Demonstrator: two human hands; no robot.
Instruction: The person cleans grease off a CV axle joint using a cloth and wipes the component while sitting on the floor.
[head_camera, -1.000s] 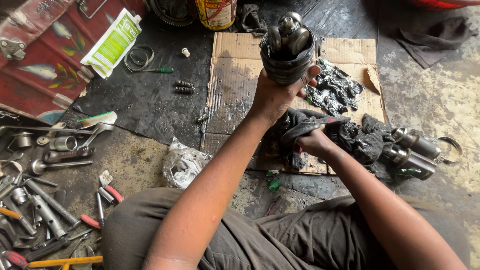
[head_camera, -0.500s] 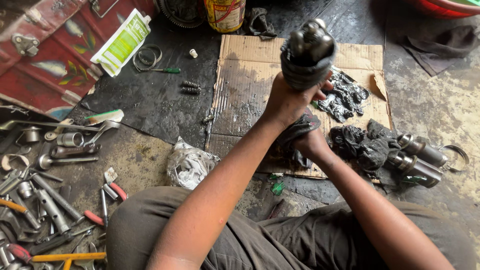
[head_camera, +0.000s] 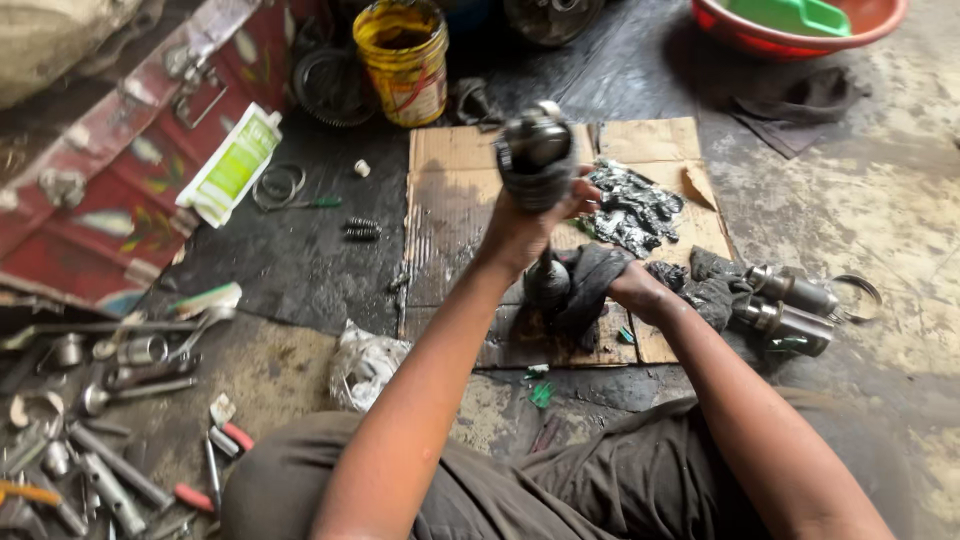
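Presently: left hand (head_camera: 520, 225), fingers clenched round one greasy axle joint (head_camera: 537, 160), held upright over the cardboard sheet (head_camera: 450, 215) on the floor, its shaft end down in the rag. Right hand (head_camera: 635, 290), fingers closed on one dark rag (head_camera: 592, 285) wrapped about the lower shaft. Progress, as judged: the joint looks still black with grease, so the wiping seems only partly done. Nearby, on the cardboard: one heap of dark greasy scraps (head_camera: 630, 205). At its right edge: two metal cylindrical parts (head_camera: 790, 305), one ring (head_camera: 858, 297). Beyond: one yellow tin (head_camera: 403, 60), one white-and-green tube (head_camera: 232, 165), two small springs (head_camera: 361, 229), one red basin (head_camera: 800, 25). Left: scattered spanners and sockets (head_camera: 100, 400), too many to count.
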